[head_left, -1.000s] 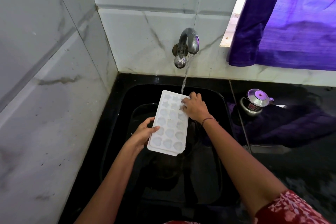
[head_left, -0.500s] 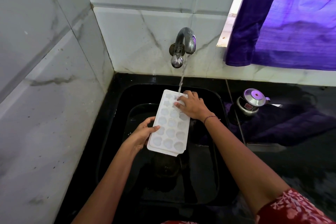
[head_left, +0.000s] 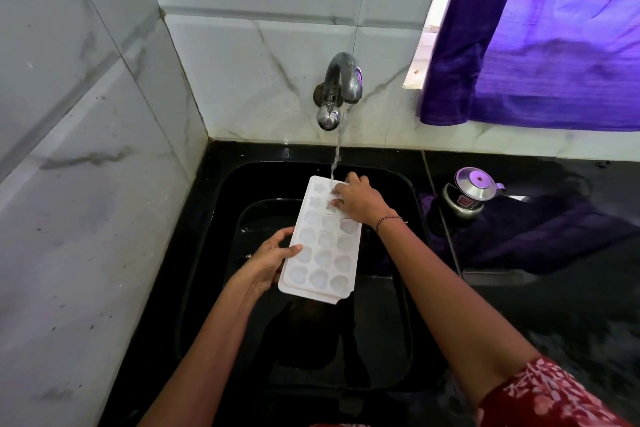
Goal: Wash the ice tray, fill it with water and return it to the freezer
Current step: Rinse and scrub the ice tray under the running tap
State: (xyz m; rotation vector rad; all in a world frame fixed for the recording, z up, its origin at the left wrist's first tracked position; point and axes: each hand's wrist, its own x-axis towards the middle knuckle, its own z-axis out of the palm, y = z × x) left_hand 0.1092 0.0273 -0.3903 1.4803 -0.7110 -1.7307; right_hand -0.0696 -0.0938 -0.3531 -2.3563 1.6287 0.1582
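Head, ice tray (head_left: 320, 253) corner — under right hand (head_left: 360, 202)

Right hand (head_left: 360, 204) hides ice tray (head_left: 322, 253) far corner cells

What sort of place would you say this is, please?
Most likely a home kitchen: a wall tap runs into a black sink where a white ice tray is being rinsed, and a lidded steel pot stands on the dark counter beside it.
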